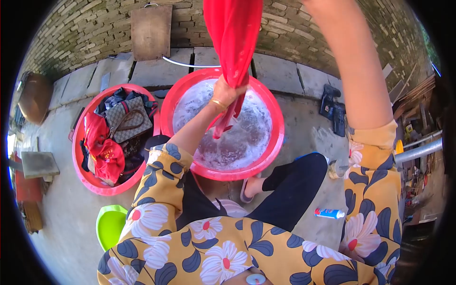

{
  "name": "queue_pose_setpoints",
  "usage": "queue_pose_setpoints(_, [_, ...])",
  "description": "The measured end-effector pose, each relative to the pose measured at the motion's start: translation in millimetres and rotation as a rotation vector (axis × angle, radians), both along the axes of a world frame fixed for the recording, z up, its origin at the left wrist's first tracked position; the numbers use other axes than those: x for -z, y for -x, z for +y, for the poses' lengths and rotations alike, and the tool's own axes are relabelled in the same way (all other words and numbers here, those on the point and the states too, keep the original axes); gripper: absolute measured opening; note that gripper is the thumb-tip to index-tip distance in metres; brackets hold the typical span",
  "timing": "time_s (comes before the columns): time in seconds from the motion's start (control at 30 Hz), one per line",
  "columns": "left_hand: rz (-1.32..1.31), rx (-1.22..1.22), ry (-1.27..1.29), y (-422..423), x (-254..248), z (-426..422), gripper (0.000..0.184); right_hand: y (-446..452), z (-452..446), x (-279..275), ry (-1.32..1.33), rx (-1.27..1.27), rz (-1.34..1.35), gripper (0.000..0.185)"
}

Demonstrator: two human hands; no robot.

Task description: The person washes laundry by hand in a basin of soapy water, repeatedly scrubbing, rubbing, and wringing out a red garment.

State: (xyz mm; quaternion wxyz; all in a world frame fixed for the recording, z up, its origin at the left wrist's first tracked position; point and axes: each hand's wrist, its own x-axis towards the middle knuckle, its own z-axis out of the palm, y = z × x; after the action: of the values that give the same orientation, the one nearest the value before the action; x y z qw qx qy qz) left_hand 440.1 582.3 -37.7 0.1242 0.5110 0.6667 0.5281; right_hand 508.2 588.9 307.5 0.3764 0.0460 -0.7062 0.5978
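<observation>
A wet red cloth [232, 38] hangs stretched from above the top edge of the view down over the washing basin. My left hand [229, 93] is closed around its lower part, with a gold bracelet at the wrist. Below the fist, the cloth's loose end dangles just above or in the foamy water [237, 149]; I cannot tell if it touches. The large red basin [273, 154] holds this soapy water. My right arm is raised high, and its hand lies beyond the top of the view, so what it holds is hidden.
A second red tub [97, 186] with clothes and a patterned bag [129, 119] stands at left. Nearby are a green plastic basin [108, 227], a blue-and-red tube [328, 213], dark shoes [338, 118] and a white hose [187, 64]. A brick wall [190, 23] rises behind.
</observation>
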Motion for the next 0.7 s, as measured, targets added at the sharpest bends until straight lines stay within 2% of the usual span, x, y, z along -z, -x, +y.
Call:
queue_pose_setpoints(0.07, [-0.761,0.017,-0.394,5.6,1.9,16.0,0.039,-22.2,7.6,-6.1,0.028,-0.009,0.04,0.008])
queue_pose_setpoints(0.1, [-0.948,0.019,-0.435,14.8,3.2,21.1,0.02,-40.7,10.2,2.2,0.039,0.124,0.14,0.011])
queue_pose_setpoints(0.13, [-1.072,-0.012,-0.341,23.8,-8.9,12.4,0.015,-67.6,43.9,4.5,0.083,0.071,0.056,0.017])
queue_pose_setpoints(0.17, [-1.175,-0.02,-0.32,40.3,-4.8,13.7,0.017,-91.4,72.3,19.6,0.166,0.121,0.082,0.02])
queue_pose_setpoints(0.23, [-1.273,-0.038,-0.303,59.6,-4.2,15.3,0.02,-140.5,130.9,77.6,0.364,0.203,0.035,0.025])
queue_pose_setpoints(0.27, [-1.332,-0.022,-0.406,63.6,-9.1,13.9,0.021,-161.1,150.4,117.6,0.474,0.233,-0.04,0.027])
queue_pose_setpoints(0.3, [-1.39,-0.004,-0.507,65.1,-11.6,13.5,0.023,-165.5,140.6,156.5,0.541,0.379,-0.124,0.027])
queue_pose_setpoints(0.33, [-1.386,-0.012,-0.505,64.0,-9.4,15.5,0.023,-190.9,179.7,220.0,0.568,0.566,-0.436,0.033])
queue_pose_setpoints(0.37, [-1.439,0.021,-0.499,59.9,-6.3,18.5,0.023,-193.2,168.2,256.2,0.279,0.835,-0.892,0.04])
queue_pose_setpoints(0.4, [-1.489,0.057,-0.494,54.7,-4.3,23.1,0.022,-190.4,168.2,290.6,0.04,0.873,-1.28,0.045])
queue_pose_setpoints(0.43, [-1.546,-0.039,-0.468,38.7,-18.4,22.8,0.016,-182.4,153.0,316.7,0.087,0.801,-1.143,0.058])
queue_pose_setpoints(0.47, [-1.427,-0.067,-0.476,26.7,-13.0,30.3,0.015,-164.1,133.4,324.2,0.235,0.662,-1.019,0.073])
queue_pose_setpoints(0.5, [-1.362,-0.082,-0.436,13.8,-10.5,32.4,0.015,-145.2,121.4,325.3,0.164,0.379,-0.86,0.09])
queue_pose_setpoints(0.57, [-1.295,-0.101,-0.382,-9.5,-4.6,37.7,0.016,-111.0,94.2,318.1,0.11,0.3,-0.851,0.098])
queue_pose_setpoints(0.63, [-1.114,-0.084,-0.179,-16.0,0.5,40.0,0.019,-84.9,94.8,321.9,0.109,0.243,-0.826,0.101])
queue_pose_setpoints(0.67, [-0.982,-0.095,0.002,-18.5,-4.2,36.4,0.023,-71.4,94.3,324.8,0.099,0.19,-0.805,0.103])
queue_pose_setpoints(0.7, [-0.702,-0.096,-0.03,-18.1,10.2,39.8,0.025,-65.6,97.6,327.6,0.16,0.097,-0.788,0.099])
